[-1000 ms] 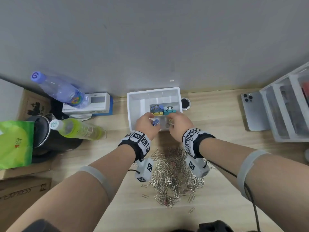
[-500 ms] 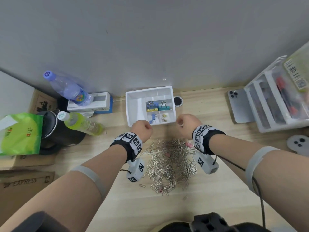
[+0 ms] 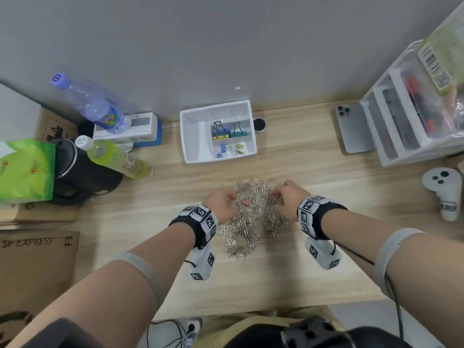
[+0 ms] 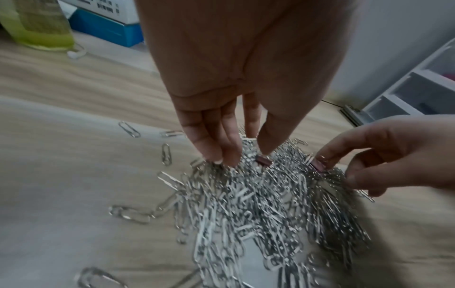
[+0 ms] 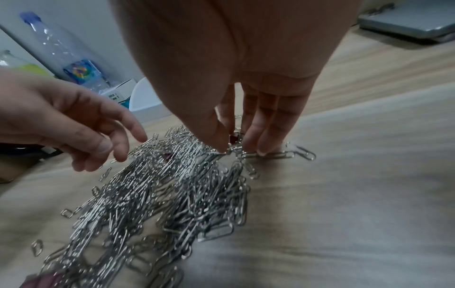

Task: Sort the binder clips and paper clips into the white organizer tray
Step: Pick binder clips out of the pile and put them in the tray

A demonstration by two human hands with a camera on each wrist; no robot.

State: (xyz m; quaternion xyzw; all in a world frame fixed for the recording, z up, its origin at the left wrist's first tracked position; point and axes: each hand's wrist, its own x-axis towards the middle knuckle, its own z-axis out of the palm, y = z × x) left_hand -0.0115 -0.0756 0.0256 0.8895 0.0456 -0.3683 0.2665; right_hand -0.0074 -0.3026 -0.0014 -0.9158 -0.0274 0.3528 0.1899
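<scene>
Both in the paper-clip pile (image 3: 251, 214) near the tray (image 3: 193, 136): left grip (image 3: 221, 205) relaxed, fingertips touching clips; right grip (image 3: 286, 199) pinching a pink binder clip (image 5: 232, 138).

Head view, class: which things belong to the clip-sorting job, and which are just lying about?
Job: paper clip pile, pink binder clip, white organizer tray, left hand, right hand.
Lying about: phone, purple bottle, green bottle, controller.
</scene>
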